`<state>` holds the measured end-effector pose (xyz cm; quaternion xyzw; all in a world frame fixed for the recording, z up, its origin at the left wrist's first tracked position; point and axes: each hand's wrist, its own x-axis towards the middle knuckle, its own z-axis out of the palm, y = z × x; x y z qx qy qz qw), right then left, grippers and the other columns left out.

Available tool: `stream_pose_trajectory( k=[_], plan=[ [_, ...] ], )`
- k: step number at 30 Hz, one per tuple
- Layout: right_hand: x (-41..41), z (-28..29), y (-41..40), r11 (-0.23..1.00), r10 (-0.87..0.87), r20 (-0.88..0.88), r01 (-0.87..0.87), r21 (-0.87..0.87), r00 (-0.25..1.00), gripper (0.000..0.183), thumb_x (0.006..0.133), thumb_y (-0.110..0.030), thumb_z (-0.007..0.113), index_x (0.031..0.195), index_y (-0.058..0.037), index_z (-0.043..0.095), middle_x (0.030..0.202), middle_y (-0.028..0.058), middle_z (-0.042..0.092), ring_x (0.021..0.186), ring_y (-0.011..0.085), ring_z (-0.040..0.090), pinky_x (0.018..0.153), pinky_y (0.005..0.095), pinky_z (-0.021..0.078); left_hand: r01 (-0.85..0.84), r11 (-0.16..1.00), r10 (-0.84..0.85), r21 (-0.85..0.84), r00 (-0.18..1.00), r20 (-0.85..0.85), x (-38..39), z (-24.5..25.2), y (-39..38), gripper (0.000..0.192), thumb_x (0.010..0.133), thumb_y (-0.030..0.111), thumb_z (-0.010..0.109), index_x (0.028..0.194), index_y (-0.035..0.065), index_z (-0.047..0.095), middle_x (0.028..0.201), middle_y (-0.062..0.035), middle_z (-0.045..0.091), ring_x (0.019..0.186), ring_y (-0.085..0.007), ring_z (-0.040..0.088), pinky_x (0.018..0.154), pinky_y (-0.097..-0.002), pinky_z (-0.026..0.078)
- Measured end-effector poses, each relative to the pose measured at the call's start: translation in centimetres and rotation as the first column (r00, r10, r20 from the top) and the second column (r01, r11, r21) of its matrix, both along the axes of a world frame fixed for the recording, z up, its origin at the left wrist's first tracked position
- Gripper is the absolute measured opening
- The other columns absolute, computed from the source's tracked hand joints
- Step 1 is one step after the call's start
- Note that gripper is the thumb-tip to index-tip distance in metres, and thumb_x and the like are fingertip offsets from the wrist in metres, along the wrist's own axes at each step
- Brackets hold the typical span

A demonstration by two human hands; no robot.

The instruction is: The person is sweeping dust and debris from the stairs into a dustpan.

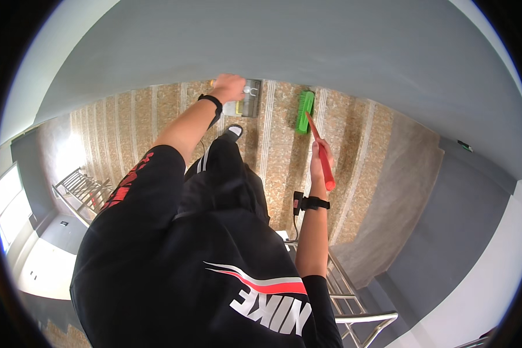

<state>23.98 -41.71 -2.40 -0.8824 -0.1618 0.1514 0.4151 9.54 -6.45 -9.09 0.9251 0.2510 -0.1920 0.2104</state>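
Note:
My left hand (229,87) is closed around the handle of a grey dustpan (254,108), with an orange tip showing past my fingers. The pan rests on a stair tread close to the wall, and a yellow comb strip (239,107) shows at its near side. In my right hand (324,154) is the red handle (325,167) of a broom, slanting up toward me. Its green broom head (305,112) is on a step to the right of the dustpan, bristles facing left. I cannot tell whether the bristles touch the tread.
Tan speckled stairs (282,130) with striped nosings run across the view. A grey wall (261,39) borders their far side. Metal railings stand at lower right (365,318) and left (76,191). My shoe (234,132) is on a step below the dustpan. A grey landing (387,182) lies right.

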Motion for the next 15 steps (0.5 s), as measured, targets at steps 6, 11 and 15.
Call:
stream_pose_trajectory(
  k=[6, 11, 15],
  plan=[
    [-1.1, -1.1, 1.1, 0.999, -0.047, -0.082, 0.048, 0.008, 0.995, 0.021, 0.094, -0.022, 0.065, 0.106, -0.0057, 0.070, 0.091, 0.0111, 0.070, 0.085, 0.0190, 0.065, 0.079, 0.0308, 0.0509, -0.007, 1.000, 0.004, 0.028, 0.995, 0.102, 1.5, 0.4, -1.3, 0.030, 0.083, 0.039, 0.073, 0.089, 0.0101, 0.073, 0.088, -0.0113, 0.072, 0.091, -0.0322, 0.069, 0.078, -0.0430, 0.054],
    [-3.8, -0.5, 2.8, 0.911, 0.411, 0.040, -0.413, 0.024, 0.911, 0.009, 0.088, -0.009, 0.066, 0.096, -0.0064, 0.068, 0.088, 0.0177, 0.068, 0.074, 0.0290, 0.071, 0.068, 0.0332, 0.0551, -0.045, 0.998, 0.044, 0.039, 0.999, 0.009, 1.7, 0.4, -1.6, 0.028, 0.083, 0.039, 0.072, 0.091, 0.0119, 0.074, 0.089, -0.0113, 0.073, 0.091, -0.0319, 0.069, 0.077, -0.0425, 0.054],
    [-5.1, 0.1, 2.8, 0.840, 0.538, -0.002, -0.536, 0.091, 0.843, 0.008, 0.082, -0.007, 0.070, 0.090, -0.0081, 0.066, 0.086, 0.0196, 0.066, 0.072, 0.0367, 0.068, 0.064, 0.0391, 0.0549, -0.032, 0.999, 0.032, 0.033, 0.999, 0.006, 2.7, 0.8, -1.7, 0.029, 0.083, 0.038, 0.072, 0.090, 0.0097, 0.074, 0.090, -0.0117, 0.073, 0.091, -0.0316, 0.070, 0.078, -0.0426, 0.055]
  ],
)
